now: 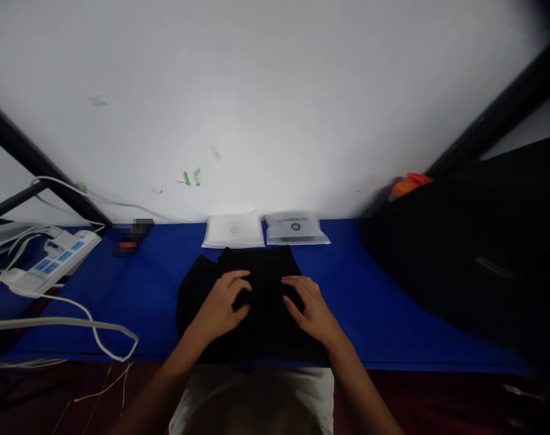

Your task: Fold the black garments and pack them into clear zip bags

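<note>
A piece of black cloth (268,320), seemingly a garment, lies on the blue table surface (374,302) right in front of me. Resting on its left part is my left hand (224,305), fingers apart and slightly bent. My right hand (311,308) lies on the right part, its fingers also spread and a little curved. Neither hand grips anything. Just beyond the cloth are two flat plastic pouches side by side: a white pouch (233,231) and a greyish see-through pouch (295,229) with dark print and a round logo.
White power strips (61,263) with several cables stand at the left. A white cable (114,326) loops over the front left edge. A blurred-out dark object (132,237) lies at the back left. A large black item (474,260) and an orange thing (411,184) take up the right side.
</note>
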The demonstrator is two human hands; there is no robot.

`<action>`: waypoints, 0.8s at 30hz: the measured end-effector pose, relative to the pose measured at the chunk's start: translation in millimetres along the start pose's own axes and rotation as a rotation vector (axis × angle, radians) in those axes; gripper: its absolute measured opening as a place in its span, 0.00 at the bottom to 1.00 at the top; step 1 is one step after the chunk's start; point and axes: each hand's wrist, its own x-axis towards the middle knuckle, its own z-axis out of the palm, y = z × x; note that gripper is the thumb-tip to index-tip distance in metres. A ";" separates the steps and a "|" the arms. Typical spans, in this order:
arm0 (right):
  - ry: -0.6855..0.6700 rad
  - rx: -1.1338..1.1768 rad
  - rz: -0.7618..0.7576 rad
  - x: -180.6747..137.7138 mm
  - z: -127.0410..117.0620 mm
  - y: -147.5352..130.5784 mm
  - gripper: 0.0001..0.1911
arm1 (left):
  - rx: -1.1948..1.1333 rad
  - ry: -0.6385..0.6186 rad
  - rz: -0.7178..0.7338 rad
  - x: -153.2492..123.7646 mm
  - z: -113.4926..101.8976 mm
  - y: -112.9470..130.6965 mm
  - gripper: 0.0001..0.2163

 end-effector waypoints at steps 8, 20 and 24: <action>-0.139 0.021 -0.067 1.6 -2.4 -8.9 0.35 | 0.132 -0.132 0.049 17.5 24.3 16.0 0.13; -0.209 0.115 -0.263 16.3 -12.7 -32.8 0.23 | 0.094 -0.145 -0.057 68.5 -39.9 -42.8 0.08; -0.246 0.040 -0.210 10.3 -5.5 -34.1 0.24 | 0.277 -0.131 -0.204 91.0 -39.2 -94.9 0.07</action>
